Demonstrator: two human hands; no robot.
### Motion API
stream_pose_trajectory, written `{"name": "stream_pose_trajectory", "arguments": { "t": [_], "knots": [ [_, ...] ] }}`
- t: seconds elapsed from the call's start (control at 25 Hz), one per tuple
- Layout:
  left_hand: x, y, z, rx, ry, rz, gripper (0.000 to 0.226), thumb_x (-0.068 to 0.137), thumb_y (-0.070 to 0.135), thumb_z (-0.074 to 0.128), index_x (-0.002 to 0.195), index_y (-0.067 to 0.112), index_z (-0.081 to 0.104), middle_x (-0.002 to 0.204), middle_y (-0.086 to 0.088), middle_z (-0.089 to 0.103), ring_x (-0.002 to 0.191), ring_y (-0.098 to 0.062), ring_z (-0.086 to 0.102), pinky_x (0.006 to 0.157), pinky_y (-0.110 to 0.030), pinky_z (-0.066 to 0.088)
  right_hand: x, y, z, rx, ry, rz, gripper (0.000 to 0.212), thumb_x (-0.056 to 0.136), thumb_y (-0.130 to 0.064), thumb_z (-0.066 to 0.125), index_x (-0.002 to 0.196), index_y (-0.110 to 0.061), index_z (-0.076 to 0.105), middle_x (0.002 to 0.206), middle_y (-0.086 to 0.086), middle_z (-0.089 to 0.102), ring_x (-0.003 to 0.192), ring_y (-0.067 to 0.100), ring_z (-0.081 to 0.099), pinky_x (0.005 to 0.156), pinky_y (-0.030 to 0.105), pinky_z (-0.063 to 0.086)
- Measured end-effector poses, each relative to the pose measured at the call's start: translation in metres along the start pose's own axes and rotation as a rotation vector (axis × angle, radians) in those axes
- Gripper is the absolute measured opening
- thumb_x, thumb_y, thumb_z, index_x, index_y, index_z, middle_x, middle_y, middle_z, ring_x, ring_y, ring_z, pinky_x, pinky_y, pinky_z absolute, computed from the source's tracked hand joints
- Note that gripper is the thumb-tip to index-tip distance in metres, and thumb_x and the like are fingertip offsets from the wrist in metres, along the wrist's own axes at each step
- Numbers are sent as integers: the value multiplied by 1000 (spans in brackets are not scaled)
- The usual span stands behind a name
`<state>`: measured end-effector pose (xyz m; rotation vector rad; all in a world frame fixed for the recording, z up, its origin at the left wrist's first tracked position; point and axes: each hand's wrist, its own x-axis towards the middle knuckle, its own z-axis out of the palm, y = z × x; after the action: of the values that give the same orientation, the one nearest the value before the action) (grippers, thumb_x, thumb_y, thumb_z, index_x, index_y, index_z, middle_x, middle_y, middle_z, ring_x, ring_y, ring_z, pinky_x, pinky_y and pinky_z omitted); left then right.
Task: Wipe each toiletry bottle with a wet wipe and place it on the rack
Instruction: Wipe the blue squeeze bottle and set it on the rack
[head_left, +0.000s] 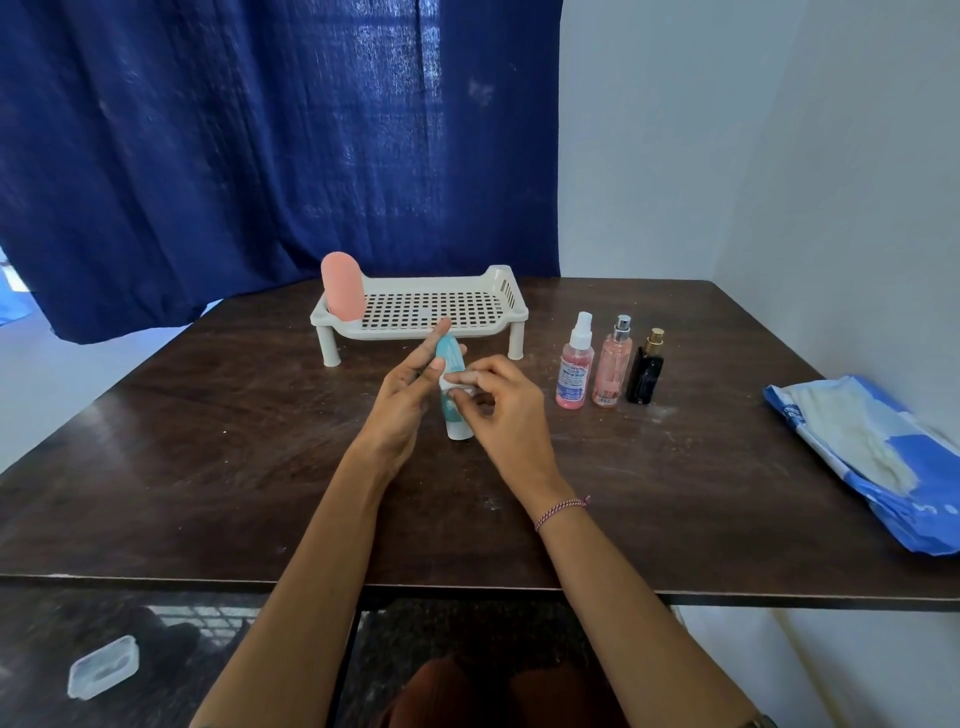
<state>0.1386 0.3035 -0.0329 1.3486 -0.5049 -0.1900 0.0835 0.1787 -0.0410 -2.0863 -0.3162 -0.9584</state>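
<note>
At six o'clock from the rack (374, 332), left hand (405, 395) pinches the teal bottle (450, 353), right hand (504, 410) pinches the wet wipe (453, 383) round it (rotating should cover every side).

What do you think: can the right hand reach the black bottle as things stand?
Probably yes: the black bottle stands at the row's right end with bare table in front, though the right hand is pinching a wipe on the teal tube.

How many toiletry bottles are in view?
5: pink bottle on the rack; teal bottle between left hand and right hand; red spray bottle, peach spray bottle and black bottle on the table.
</note>
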Motion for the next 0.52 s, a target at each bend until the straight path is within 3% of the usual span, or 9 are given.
{"name": "stream_pose_trajectory", "arguments": {
  "t": [0.32,0.52],
  "knots": [
    [-3,4,6,-52,-28,-13,40,100,14,36,131,37,49,145,-4,45,133,-17,43,113,-42,32,5,10,-2,-8,123,210,17,83,-11,68,100,-8,71,94,0,62,81,8,61,75,19,53],
    [-4,5,4,-166,-77,-40,42,99,11,33,133,29,49,142,-6,49,130,-19,47,112,-44,32,-1,-1,1,44,85,66,22,83,-11,68,105,-6,68,101,2,60,94,6,58,81,17,52]
  ]
}}
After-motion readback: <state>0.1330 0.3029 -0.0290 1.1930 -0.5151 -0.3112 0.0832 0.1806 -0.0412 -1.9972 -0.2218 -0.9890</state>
